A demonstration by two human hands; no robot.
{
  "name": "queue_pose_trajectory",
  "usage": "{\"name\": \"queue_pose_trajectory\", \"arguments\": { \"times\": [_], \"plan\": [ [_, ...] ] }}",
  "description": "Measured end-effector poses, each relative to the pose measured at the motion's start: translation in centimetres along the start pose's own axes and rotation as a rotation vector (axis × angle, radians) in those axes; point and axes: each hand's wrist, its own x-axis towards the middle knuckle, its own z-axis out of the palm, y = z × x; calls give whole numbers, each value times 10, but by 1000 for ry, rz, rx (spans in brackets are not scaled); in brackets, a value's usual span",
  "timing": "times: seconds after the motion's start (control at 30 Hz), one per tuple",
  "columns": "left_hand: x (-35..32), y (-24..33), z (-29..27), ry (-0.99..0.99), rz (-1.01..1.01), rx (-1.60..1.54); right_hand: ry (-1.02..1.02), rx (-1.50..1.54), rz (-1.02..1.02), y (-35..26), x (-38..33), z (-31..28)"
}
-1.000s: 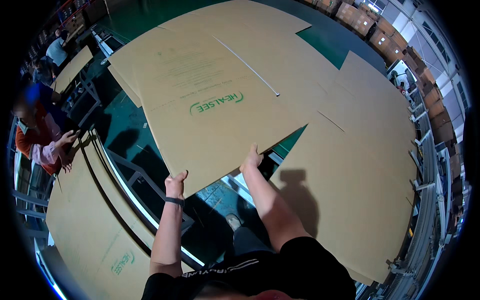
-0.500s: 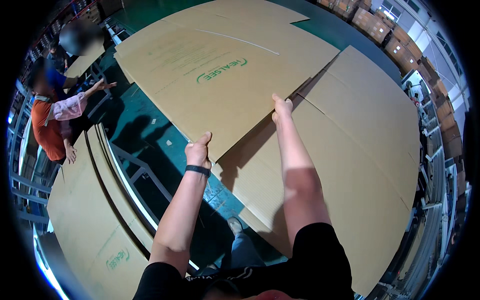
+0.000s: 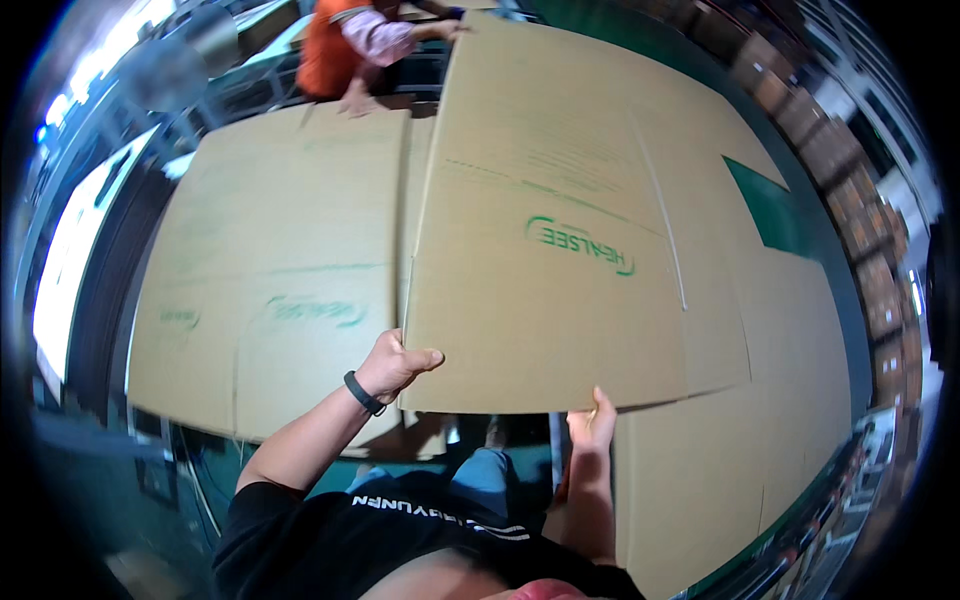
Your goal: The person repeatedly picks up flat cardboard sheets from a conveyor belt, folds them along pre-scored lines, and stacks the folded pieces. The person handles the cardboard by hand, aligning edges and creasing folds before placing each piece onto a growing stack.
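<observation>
A large flat brown cardboard sheet (image 3: 520, 330) with green printing spreads out in front of me. My left hand (image 3: 395, 366) grips its near left corner, thumb on top and fingers underneath. Along the same near edge, farther right, my right hand (image 3: 592, 425) holds the sheet with its thumb up and its other fingers partly hidden. At the far left corner a co-worker's hand (image 3: 450, 29) touches the sheet. More cardboard (image 3: 700, 450) lies beneath it on the right.
To the left lies another stack of printed cardboard (image 3: 260, 230), close beside the held sheet. A co-worker in an orange top (image 3: 325, 60) stands beyond that stack. Stacked cartons (image 3: 860, 210) line the far right, and a metal-railed frame (image 3: 800, 530) runs along the lower right.
The view has turned left. The held sheet has shifted left off the right-hand cardboard, toward the left stack. The co-worker's hand has come to its far corner. Both my hands keep their grip.
</observation>
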Motion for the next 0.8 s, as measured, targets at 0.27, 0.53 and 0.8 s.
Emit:
{"name": "queue_pose_trajectory", "arguments": {
  "times": [0.27, 0.53, 0.8],
  "plan": [
    [-251, 54, -305, 517, 48, 27, -351, -56, 421, 281, -210, 75],
    [-460, 83, -637, 1052, 184, 752, -1204, -931, 1204, 521, -340, 100],
    [-283, -83, -450, 284, 235, 1406, -651, -1050, 1167, 439, -256, -44]
  ]
}}
